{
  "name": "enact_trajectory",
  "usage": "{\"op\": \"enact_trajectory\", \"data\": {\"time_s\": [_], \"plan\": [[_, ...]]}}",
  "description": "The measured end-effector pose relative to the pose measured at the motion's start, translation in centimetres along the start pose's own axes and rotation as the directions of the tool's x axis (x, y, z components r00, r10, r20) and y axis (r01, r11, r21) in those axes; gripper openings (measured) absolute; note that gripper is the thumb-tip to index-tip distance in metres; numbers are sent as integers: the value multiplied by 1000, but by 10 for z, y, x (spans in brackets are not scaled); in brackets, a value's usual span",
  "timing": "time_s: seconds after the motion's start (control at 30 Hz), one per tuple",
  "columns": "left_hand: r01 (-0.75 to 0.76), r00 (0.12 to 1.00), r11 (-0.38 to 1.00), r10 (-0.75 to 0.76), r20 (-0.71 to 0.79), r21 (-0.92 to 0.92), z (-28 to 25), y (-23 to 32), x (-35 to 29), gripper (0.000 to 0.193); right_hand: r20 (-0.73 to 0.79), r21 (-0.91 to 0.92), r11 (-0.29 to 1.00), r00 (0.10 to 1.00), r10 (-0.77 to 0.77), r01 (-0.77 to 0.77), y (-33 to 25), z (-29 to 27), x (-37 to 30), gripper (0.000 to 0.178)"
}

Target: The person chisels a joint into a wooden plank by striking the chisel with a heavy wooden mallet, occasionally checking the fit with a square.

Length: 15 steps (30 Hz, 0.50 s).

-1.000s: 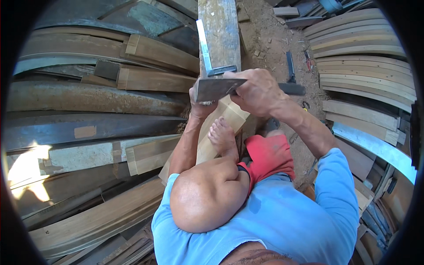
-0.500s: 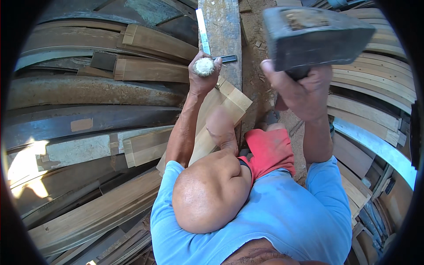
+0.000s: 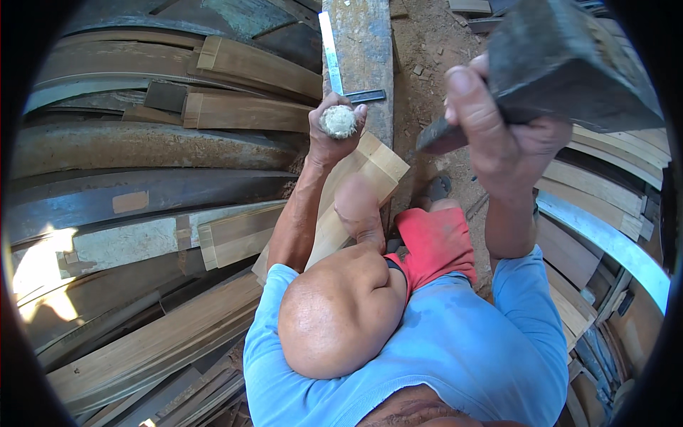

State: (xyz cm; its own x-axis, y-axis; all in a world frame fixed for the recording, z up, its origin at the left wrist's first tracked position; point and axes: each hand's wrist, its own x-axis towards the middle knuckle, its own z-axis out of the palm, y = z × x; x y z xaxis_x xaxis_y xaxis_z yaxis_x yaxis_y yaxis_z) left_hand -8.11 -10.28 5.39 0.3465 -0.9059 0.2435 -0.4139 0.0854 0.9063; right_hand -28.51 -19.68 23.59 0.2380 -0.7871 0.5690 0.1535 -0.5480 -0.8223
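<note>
My left hand point(image 3: 333, 142) is closed upright around a chisel, whose pale, frayed, round handle end point(image 3: 338, 122) faces up; its blade is hidden below the fist. Under that hand lies a light wooden board point(image 3: 373, 160), slanting across the bench, and my bare foot point(image 3: 358, 203) rests on it. My right hand point(image 3: 509, 142) grips a dark, blocky mallet point(image 3: 555, 64), raised at the upper right, apart from the chisel. Just beyond my left hand, a try square with a metal blade point(image 3: 331, 53) and a dark stock point(image 3: 366, 96) lies on the bench.
The narrow worn bench point(image 3: 363, 43) runs away from me. Curved planks and boards point(image 3: 142, 142) are stacked on the left, with more stacked timber point(image 3: 605, 188) on the right. Wood chips litter the floor point(image 3: 434, 53) beside the bench.
The mallet has moved right and tilted in my right hand, its handle end now showing. My left hand has shifted slightly right and down, still holding the chisel.
</note>
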Motion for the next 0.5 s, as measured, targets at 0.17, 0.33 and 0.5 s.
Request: {"op": "enact_trajectory", "data": {"time_s": [0.17,0.33,0.5], "plan": [[-5,1000,1000,5,-12,-16,-6,1,0,24,60,-1,1000,998,21,-21,0,9,-7,11],[33,999,998,-35,-39,-52,-8,-9,-4,24,-34,179,981,996,79,-71,-13,15,6,7],[3,1000,1000,-3,-24,-6,-7,-4,-5,24,3,230,972,998,-57,55,-13,11,23,5]]}}
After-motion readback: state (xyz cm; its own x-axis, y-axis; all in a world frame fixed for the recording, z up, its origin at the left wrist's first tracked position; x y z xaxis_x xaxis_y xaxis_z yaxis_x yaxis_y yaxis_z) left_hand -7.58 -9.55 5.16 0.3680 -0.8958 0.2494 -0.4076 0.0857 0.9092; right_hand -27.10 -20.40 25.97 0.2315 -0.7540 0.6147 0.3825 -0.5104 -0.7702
